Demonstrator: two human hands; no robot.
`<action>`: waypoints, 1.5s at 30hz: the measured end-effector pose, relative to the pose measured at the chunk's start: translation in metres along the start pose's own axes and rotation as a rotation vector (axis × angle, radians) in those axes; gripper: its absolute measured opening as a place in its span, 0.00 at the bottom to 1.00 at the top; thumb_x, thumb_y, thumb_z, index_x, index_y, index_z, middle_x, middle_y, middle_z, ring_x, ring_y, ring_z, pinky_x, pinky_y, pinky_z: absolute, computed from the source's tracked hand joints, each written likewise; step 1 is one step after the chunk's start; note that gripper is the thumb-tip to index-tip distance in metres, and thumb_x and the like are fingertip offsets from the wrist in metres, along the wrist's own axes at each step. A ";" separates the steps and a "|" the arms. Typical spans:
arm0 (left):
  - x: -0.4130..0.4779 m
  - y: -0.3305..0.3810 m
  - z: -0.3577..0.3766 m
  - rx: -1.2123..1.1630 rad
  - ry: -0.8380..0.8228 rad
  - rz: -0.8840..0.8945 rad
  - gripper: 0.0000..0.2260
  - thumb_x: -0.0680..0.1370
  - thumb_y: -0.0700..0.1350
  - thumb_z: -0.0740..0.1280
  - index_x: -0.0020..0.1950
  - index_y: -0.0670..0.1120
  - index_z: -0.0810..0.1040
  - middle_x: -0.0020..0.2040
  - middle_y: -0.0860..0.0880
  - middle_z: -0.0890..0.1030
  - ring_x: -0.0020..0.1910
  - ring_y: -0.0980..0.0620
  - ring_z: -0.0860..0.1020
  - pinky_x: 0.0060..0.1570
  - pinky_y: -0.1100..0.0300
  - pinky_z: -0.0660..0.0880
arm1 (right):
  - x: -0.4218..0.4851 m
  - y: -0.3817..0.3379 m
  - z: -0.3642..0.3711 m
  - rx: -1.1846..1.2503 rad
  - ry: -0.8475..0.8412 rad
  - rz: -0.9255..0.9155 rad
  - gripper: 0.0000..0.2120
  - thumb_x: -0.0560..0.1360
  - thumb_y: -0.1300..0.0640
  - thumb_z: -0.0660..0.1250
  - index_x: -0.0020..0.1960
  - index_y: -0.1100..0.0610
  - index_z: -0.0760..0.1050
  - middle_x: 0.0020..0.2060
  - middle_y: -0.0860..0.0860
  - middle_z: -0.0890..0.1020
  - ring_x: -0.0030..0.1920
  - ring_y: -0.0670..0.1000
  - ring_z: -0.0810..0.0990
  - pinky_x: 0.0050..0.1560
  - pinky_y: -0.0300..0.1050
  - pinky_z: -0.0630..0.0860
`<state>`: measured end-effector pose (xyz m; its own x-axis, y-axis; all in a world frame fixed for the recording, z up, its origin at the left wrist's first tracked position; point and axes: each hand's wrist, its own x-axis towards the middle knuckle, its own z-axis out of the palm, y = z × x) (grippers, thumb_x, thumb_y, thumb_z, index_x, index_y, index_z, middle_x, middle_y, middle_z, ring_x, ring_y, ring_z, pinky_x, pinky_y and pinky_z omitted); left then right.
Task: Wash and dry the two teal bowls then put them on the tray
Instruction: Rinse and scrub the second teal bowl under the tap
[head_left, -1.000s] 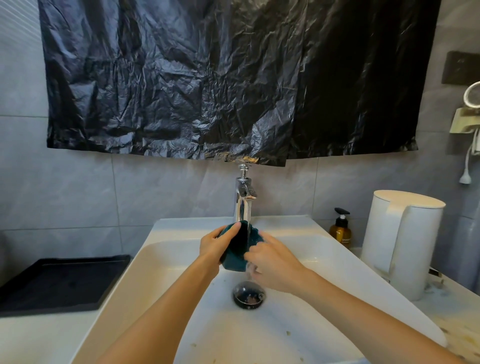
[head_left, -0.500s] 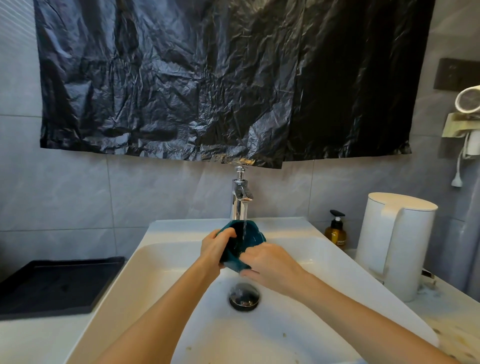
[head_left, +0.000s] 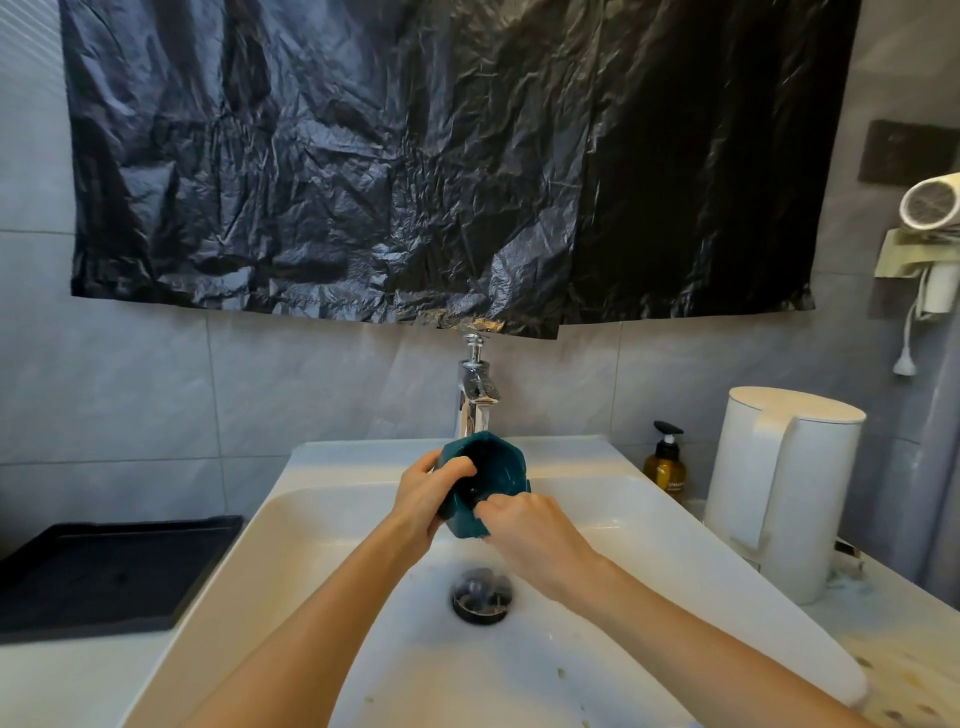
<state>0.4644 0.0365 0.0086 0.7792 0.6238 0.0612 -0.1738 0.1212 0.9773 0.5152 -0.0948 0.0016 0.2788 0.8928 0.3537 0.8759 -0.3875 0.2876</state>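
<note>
The left hand (head_left: 423, 501) grips the teal bowl (head_left: 491, 480) by its rim, under the tap (head_left: 475, 395) (over the sink (head_left: 311, 519)); right hand (head_left: 530, 535) fingers reach inside it

Taking the sink (head_left: 322, 525) as landmark: over its middle, both hands (head_left: 423, 499) (head_left: 535, 535) and a bowl (head_left: 493, 475) fill the space just under the faucet (head_left: 475, 400) at its back rim. The basin in front of the drain (head_left: 482, 595) is open apart from the two forearms crossing it. Right of the sink a bottle (head_left: 666, 462) and a kettle (head_left: 779, 488) stand close together. Left of it a tray (head_left: 104, 566) lies flat, open above.
</note>
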 end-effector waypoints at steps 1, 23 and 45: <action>-0.001 0.000 0.000 0.024 0.040 0.011 0.10 0.74 0.40 0.67 0.55 0.42 0.78 0.48 0.42 0.80 0.48 0.46 0.76 0.43 0.58 0.78 | -0.001 0.001 -0.001 0.044 0.012 -0.020 0.09 0.77 0.62 0.64 0.57 0.59 0.73 0.53 0.55 0.79 0.51 0.58 0.79 0.48 0.51 0.74; -0.003 0.002 -0.004 0.117 -0.041 -0.095 0.18 0.72 0.40 0.70 0.62 0.45 0.74 0.54 0.41 0.79 0.55 0.43 0.77 0.49 0.55 0.79 | 0.001 0.011 0.006 -0.272 -0.061 -0.225 0.06 0.66 0.61 0.74 0.42 0.57 0.79 0.35 0.52 0.85 0.39 0.52 0.84 0.45 0.43 0.79; -0.006 0.013 -0.004 0.271 0.143 -0.068 0.03 0.73 0.44 0.67 0.43 0.45 0.76 0.39 0.47 0.77 0.39 0.52 0.73 0.34 0.63 0.70 | 0.011 0.022 0.002 -0.283 -0.072 -0.246 0.14 0.62 0.44 0.78 0.35 0.53 0.81 0.31 0.48 0.83 0.39 0.50 0.82 0.61 0.43 0.72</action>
<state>0.4551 0.0381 0.0201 0.6873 0.7262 -0.0169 0.0576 -0.0313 0.9979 0.5383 -0.0934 0.0104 0.1094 0.9770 0.1832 0.7794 -0.1987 0.5941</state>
